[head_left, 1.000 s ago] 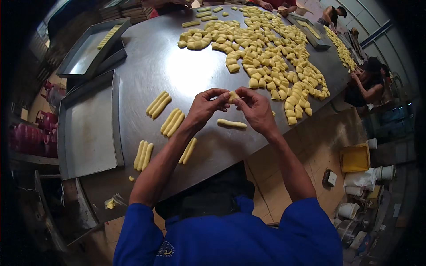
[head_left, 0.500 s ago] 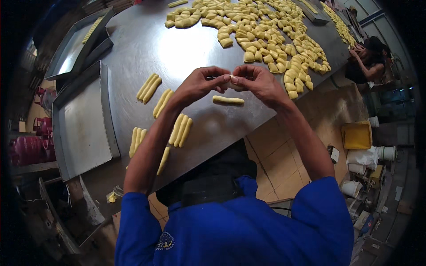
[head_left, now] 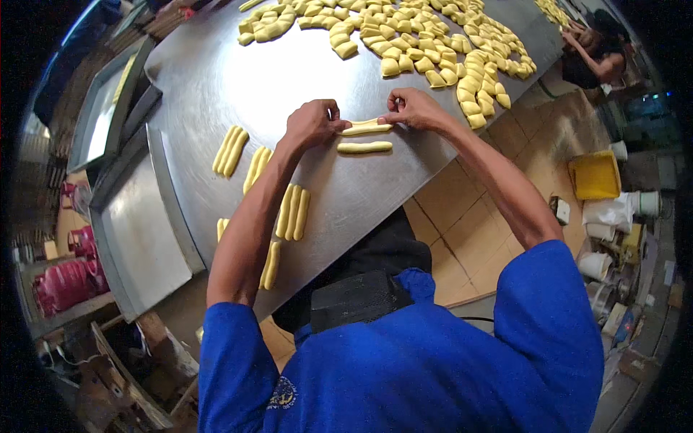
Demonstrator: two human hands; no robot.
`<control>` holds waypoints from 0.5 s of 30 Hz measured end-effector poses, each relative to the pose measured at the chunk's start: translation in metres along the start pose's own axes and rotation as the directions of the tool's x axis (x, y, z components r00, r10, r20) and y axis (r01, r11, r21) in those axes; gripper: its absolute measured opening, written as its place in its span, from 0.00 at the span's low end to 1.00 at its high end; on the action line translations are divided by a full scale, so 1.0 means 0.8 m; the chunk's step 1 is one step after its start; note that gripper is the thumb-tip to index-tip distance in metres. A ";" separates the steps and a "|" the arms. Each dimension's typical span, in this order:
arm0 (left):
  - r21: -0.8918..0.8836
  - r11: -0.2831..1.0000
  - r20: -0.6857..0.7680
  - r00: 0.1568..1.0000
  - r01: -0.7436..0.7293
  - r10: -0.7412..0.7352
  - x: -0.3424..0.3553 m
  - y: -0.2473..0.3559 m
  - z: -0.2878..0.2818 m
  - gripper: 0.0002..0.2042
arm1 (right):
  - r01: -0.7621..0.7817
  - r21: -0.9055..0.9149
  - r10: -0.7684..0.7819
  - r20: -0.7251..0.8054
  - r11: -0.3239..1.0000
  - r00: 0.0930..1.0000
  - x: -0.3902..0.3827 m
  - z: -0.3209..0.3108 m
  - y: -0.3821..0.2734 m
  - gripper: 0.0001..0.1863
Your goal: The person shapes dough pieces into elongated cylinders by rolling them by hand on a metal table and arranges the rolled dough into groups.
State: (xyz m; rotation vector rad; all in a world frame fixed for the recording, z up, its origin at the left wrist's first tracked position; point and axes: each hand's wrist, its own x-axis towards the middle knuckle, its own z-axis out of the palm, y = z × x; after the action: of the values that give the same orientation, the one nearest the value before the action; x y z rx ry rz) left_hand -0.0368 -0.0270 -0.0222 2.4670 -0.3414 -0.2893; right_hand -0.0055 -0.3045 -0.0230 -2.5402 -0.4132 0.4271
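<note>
My left hand (head_left: 312, 123) and my right hand (head_left: 411, 110) are closed in pinches on the two ends of a pale yellow dough strip (head_left: 367, 130). The strip lies stretched sideways between them, low over the steel table, with a thin upper edge pulled up along its far side. Just nearer to me, a finished-looking dough roll (head_left: 364, 147) rests alone and parallel to it. To the left of my left forearm sit side-by-side dough rolls (head_left: 230, 151), and more dough rolls (head_left: 292, 212) lie between that forearm and the table edge.
A large spread of cut dough pieces (head_left: 426, 54) covers the far part of the steel table (head_left: 195, 94). A shallow metal tray (head_left: 148, 216) stands at the left, with another tray (head_left: 108, 108) beyond. Another person (head_left: 599, 54) works at far right. A yellow crate (head_left: 595, 175) is on the floor.
My hands were together at their fingertips over a small dough piece; now they have moved apart, with the dough drawn out as a strip between them. The view has shifted slightly.
</note>
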 end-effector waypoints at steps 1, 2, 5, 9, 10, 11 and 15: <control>-0.042 0.998 0.084 0.996 0.042 -0.039 0.002 -0.001 -0.003 0.21 | 0.024 0.022 -0.025 0.026 0.999 0.999 -0.001 -0.002 -0.002 0.32; -0.044 0.998 0.115 0.992 0.048 -0.043 0.003 -0.001 -0.006 0.23 | 0.019 0.033 -0.019 0.009 0.999 1.000 -0.001 -0.002 -0.006 0.32; 0.185 0.981 0.163 0.982 0.066 -0.096 0.013 0.013 -0.013 0.27 | 0.028 -0.052 -0.026 0.034 0.998 0.999 0.003 0.004 -0.034 0.32; 0.189 0.980 0.124 0.989 0.055 -0.080 0.023 -0.002 -0.007 0.36 | 0.057 -0.170 -0.070 -0.072 0.984 0.995 -0.001 0.005 -0.036 0.31; 0.192 0.977 0.151 0.982 0.088 -0.118 0.027 0.003 -0.010 0.36 | 0.070 -0.134 -0.071 -0.005 0.989 0.997 0.002 0.002 -0.034 0.30; 0.196 0.973 0.176 0.972 0.121 -0.156 0.027 0.008 -0.009 0.36 | 0.081 -0.098 -0.075 0.062 0.992 0.995 0.005 -0.002 -0.032 0.30; 0.393 0.916 0.136 0.980 0.082 -0.147 0.032 0.024 -0.008 0.35 | 0.105 -0.149 -0.117 -0.073 0.983 0.990 -0.003 0.007 -0.038 0.30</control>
State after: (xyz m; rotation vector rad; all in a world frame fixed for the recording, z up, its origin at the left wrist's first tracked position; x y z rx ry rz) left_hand -0.0139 -0.0466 -0.0083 2.8671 -0.3492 -0.5196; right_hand -0.0160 -0.2784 -0.0104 -2.6479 -0.5712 0.2591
